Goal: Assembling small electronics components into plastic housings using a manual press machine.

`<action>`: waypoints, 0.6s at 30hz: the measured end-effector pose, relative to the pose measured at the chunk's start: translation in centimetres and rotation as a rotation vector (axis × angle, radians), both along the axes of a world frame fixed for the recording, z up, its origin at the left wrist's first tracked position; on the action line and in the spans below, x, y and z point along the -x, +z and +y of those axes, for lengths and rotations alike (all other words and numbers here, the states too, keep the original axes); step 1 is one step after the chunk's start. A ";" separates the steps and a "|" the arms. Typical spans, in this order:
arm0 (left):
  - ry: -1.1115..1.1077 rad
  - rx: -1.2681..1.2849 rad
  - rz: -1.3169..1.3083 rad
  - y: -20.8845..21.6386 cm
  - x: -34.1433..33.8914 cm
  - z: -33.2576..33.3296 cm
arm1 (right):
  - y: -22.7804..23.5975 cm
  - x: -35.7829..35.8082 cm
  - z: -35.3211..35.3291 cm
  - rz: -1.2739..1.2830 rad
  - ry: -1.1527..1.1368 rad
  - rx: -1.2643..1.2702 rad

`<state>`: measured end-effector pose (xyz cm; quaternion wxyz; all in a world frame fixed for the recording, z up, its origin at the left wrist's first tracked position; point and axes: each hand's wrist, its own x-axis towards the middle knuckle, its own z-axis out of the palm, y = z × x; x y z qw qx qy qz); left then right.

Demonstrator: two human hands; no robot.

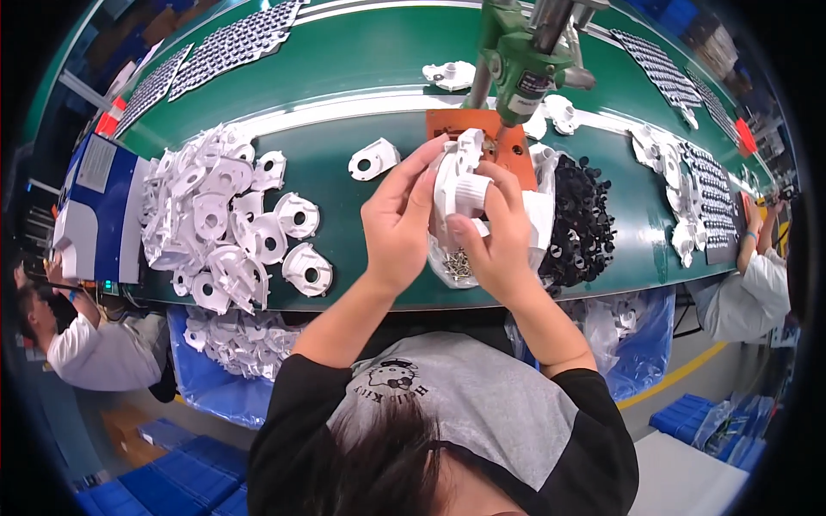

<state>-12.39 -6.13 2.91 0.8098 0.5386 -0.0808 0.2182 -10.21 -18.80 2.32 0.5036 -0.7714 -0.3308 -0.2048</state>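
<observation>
My left hand and my right hand together hold a white plastic housing up in front of an orange fixture block. A green hanging screwdriver points down at that block. Just below my hands lies a small pile of metal screws in a white tray. A heap of similar white housings lies to the left of my left hand on the green belt.
A bin of black plastic rings sits right of my hands. A blue and white box stands far left. Blue bags of white parts hang below the table edge. Other people work at the left and right.
</observation>
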 end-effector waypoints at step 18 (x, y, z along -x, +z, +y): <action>0.279 -0.461 -0.161 -1.3 -0.4 -0.4 | 0.4 -0.1 -1.0 0.180 -0.012 0.044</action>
